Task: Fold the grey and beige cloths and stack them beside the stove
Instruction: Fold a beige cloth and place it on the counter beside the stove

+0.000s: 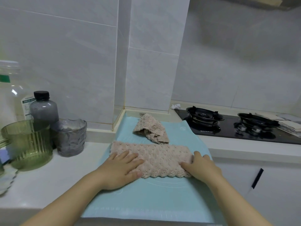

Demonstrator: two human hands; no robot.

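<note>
The long beige nubbly cloth (pixel 156 159) lies as a folded strip across the pale blue silicone mat (pixel 146 201) on the white counter (pixel 48 176), with both hands on it. The left hand (pixel 123 167) is spread flat, fingers straight, pressing the left part. The right hand (pixel 202 168) covers the right end, thumb on top, though I cannot tell whether its fingers are tucked under. I'd judge an end-to-end fold comes next: pin one end, carry the other across, and line up the scalloped edges before smoothing, since that pile looks likely to creep. A second beige cloth (pixel 151 129), crumpled, sits just behind the strip. The strip's right end reaches the mat's right border, with the black glass gas stove (pixel 228 128) beyond. On the left a green ribbed glass (pixel 27 144) and a grey dimpled glass (pixel 70 136) stand near, so the bare mat in front is the freer room
</note>
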